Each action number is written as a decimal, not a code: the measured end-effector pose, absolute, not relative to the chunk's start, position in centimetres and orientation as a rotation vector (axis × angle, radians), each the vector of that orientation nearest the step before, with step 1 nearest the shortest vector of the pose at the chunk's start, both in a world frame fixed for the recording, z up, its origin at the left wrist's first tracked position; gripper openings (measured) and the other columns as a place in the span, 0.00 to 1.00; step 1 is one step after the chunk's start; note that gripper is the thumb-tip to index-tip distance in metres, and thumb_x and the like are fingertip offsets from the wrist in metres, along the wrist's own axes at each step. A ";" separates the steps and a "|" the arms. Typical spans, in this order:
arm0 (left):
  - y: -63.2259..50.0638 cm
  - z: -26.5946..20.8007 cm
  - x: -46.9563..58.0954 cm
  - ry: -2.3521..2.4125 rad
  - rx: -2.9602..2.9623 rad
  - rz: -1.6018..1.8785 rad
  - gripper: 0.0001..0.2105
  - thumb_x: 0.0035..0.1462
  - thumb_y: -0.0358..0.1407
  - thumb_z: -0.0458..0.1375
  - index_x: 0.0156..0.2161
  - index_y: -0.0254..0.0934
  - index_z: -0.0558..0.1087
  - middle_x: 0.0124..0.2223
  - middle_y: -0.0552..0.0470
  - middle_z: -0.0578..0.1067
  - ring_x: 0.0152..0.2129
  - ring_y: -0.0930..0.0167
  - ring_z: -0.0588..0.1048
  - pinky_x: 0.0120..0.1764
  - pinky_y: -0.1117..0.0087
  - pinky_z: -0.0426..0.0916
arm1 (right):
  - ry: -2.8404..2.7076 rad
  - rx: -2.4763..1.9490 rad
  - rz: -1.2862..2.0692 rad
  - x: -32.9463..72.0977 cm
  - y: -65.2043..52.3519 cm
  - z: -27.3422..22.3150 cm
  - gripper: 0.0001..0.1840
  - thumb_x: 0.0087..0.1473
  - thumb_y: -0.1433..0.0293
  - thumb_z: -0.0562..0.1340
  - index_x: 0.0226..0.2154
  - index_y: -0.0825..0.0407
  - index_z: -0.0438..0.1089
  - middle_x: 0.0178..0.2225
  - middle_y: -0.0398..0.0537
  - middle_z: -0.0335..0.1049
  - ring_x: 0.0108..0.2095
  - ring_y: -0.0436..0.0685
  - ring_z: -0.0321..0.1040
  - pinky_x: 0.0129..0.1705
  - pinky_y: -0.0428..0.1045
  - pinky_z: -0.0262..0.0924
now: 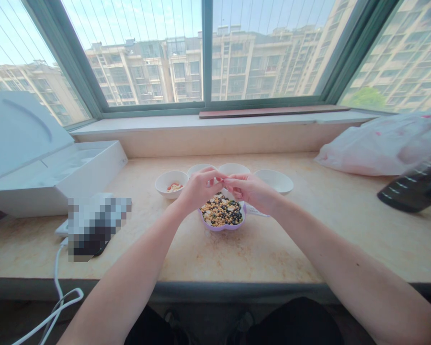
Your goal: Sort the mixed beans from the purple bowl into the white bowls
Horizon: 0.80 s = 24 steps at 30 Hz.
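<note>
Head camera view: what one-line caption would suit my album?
Left hand and right hand, close together over a purple-rimmed dish of mixed beans, four white bowls beyond, before a window.

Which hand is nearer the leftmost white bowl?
Left. The left hand is just right of the leftmost white bowl in this view; the right hand is farther right, beyond the left one.

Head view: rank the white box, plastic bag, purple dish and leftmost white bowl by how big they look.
1. White box, lid included
2. Plastic bag
3. Purple dish, partly hidden
4. Leftmost white bowl
</note>
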State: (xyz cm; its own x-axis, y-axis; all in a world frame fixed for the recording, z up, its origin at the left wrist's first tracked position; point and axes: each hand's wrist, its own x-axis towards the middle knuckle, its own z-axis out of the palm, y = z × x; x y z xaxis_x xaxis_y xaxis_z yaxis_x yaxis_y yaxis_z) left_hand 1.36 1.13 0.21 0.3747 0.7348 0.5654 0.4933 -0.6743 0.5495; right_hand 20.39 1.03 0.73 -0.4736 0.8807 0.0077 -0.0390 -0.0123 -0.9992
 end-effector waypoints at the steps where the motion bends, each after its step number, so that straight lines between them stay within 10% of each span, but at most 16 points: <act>1: 1.1 0.2 1.4 1.088 2.344 1.204 0.06 0.62 0.36 0.60 0.39 0.40 0.80 0.35 0.52 0.76 0.30 0.73 0.72 0.37 0.72 0.68 | -1.535 -0.905 1.579 20.4 1.1 0.6 0.21 0.46 0.55 0.72 0.23 0.53 0.66 0.22 0.38 0.58 0.21 0.45 0.47 0.23 0.47 0.38; 18: 4.7 -1.0 -1.4 1.890 2.318 0.981 0.11 0.66 0.37 0.53 0.42 0.38 0.79 0.43 0.46 0.80 0.41 0.64 0.77 0.47 0.64 0.67 | -1.738 -1.213 1.148 20.4 1.3 0.5 0.19 0.53 0.54 0.65 0.32 0.54 0.75 0.25 0.43 0.68 0.21 0.47 0.54 0.24 0.47 0.49; 24: 4.5 -1.1 -1.3 1.994 2.361 0.848 0.14 0.65 0.38 0.54 0.50 0.39 0.77 0.49 0.46 0.79 0.46 0.62 0.76 0.52 0.62 0.66 | -2.081 -1.379 0.540 20.8 1.4 0.3 0.14 0.58 0.61 0.61 0.34 0.53 0.78 0.30 0.48 0.77 0.29 0.54 0.69 0.31 0.48 0.56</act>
